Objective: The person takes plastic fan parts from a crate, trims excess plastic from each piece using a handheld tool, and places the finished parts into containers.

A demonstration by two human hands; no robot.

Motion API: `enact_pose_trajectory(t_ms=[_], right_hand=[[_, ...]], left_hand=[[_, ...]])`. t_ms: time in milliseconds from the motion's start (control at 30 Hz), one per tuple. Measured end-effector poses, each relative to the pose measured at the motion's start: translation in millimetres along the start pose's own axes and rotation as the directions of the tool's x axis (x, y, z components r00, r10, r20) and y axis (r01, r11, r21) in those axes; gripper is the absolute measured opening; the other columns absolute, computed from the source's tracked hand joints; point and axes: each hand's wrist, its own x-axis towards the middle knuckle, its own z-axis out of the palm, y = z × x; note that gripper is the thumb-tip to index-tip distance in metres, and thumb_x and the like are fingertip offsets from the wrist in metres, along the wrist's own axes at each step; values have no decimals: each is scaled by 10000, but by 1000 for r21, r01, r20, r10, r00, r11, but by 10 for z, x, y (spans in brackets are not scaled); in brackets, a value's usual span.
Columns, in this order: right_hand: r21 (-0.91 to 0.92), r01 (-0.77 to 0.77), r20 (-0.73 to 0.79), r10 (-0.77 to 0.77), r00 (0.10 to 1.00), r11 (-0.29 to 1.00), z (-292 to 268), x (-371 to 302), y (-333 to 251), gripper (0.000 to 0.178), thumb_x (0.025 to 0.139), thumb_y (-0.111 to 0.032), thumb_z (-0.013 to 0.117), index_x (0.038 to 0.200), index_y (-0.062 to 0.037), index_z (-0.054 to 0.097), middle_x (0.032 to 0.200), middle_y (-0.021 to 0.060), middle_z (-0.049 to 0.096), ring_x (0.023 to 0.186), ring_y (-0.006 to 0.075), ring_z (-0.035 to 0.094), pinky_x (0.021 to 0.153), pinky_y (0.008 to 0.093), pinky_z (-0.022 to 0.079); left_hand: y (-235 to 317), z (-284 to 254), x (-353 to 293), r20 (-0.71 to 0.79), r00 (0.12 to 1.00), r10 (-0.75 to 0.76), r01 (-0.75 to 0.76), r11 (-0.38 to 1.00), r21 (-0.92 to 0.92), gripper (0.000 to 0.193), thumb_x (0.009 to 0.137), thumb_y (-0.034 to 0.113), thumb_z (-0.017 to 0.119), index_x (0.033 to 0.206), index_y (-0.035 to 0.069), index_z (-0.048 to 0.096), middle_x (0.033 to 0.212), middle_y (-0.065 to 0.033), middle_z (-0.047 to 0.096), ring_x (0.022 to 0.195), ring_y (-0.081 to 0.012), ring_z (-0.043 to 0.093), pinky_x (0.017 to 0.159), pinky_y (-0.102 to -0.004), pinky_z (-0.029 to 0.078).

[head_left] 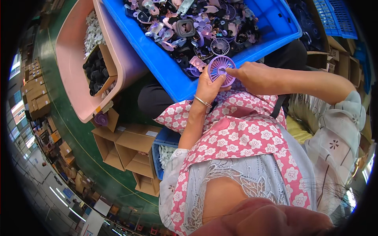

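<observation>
Grille [217, 67], purple, is held over the near edge of the blue bin [177, 85]; left hand [207, 85] clamps its rim, presumably to steady it and expose the hub [222, 71] to the right hand [254, 77], finger extended; whether that hand grips anything cannot be told

From here I see a factory workshop: plastic parts [202, 23] fill the blue tub [159, 65], with a pink tub [71, 63] and stacked cartons [37, 92] left of it.

Worn on the head, facing steeply down through a wide fisheye, near the hands [254, 78] and blue bin [157, 65], taking in the green floor [80, 139] sideways.
</observation>
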Motion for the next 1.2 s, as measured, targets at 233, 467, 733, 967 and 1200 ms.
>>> enact_pose_trajectory(t_ms=[233,467,733,967,1200], right_hand=[[8,-176,306,165,938,984,-320,302,-185,537,682,79,470,1218,46,485,698,247,609,666,369,626,575,414,492],[-361,210,253,-121,960,909,-110,289,-112,505,718,33,491,1222,-2,507,777,259,623,742,327,647,642,386,519],[106,-25,-234,49,971,994,414,44,217,513,731,12,507,1241,-44,491,731,236,608,679,393,607,609,442,485],[533,206,-586,183,790,821,788,47,-39,481,819,-9,494,1294,-42,423,673,159,534,569,235,555,562,365,440],[915,362,-400,277,874,179,207,141,362,384,855,-344,596,1036,-15,513,576,7,526,407,58,471,377,187,344]], left_hand=[[-2,0,61,34,999,-3,2,999,37,407,828,-4,544,1211,3,408,1067,-112,559,877,-202,617,626,-348,597],[46,-23,37,6,1000,-29,29,1000,-8,318,845,5,528,1149,-18,437,1056,-128,559,864,-216,623,619,-348,602],[34,-23,41,-3,999,33,-33,999,5,339,835,3,509,1167,-4,438,1059,-124,558,861,-221,630,611,-343,600],[380,29,21,-118,836,535,-415,759,501,343,828,6,539,1162,-15,464,1017,-111,594,862,-173,609,728,-284,516],[660,402,110,248,658,711,-209,-144,967,494,710,-83,528,1189,12,447,1150,-184,509,1097,-363,476,927,-424,384]])
